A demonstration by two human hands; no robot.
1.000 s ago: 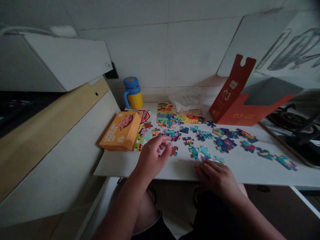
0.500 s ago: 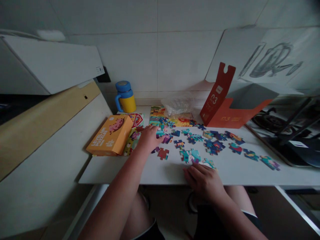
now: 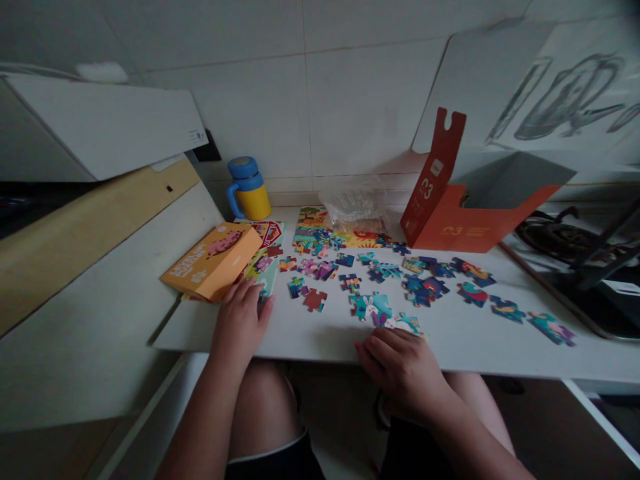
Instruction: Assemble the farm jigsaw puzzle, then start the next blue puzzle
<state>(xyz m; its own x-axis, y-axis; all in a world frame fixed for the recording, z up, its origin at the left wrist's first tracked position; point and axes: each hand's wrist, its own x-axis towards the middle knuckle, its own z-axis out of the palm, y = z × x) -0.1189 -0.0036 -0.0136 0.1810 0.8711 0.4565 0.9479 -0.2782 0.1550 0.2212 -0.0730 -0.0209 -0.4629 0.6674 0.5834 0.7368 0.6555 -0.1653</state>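
My left hand [image 3: 241,319] lies palm down, thumb spread from its fingers. Its fingertips reach a colourful picture sheet [image 3: 269,275] beside the lower corner of the orange puzzle box [image 3: 213,261], which lies partly over that sheet. At the table's front edge, my right hand [image 3: 404,360] rests with bent fingers together; whatever may be under them is hidden. Just beyond its fingers are joined puzzle pieces with a white rabbit [image 3: 371,308]. A reddish-brown puzzle piece [image 3: 315,300] lies between my hands, beside a blue-green piece [image 3: 297,287].
Several puzzle pieces [image 3: 425,291] spread to the right across the white table [image 3: 310,337]. Behind stand a blue-and-yellow mug [image 3: 254,200], a clear plastic bag [image 3: 353,208] on another picture sheet [image 3: 307,235], and an open orange-red box [image 3: 457,223]. A stove [image 3: 590,293] borders the right side.
My left hand first reached forward among the pieces, then drew back left to the sheet and puzzle box. The box now sits more askew. My right hand has stayed near the rabbit pieces.
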